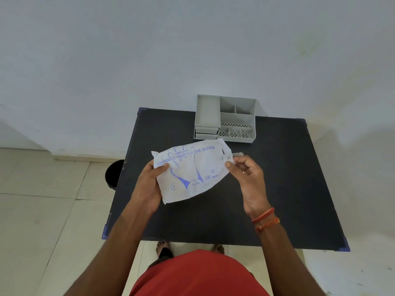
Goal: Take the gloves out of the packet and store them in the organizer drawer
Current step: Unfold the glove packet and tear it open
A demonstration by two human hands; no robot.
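Both hands on packet edges

Packet heading: I read "EMBOSSED DISPOSABLE POLYETHYLENE GLOVES" (blue print)
Packet count: "100 PIECES"
Packet mark: "CE"

White blue-printed packet, grey organizer

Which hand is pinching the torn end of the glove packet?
The right hand, the one with orange wrist threads, pinches the torn end of the packet. The left hand just grips the opposite, untorn edge.
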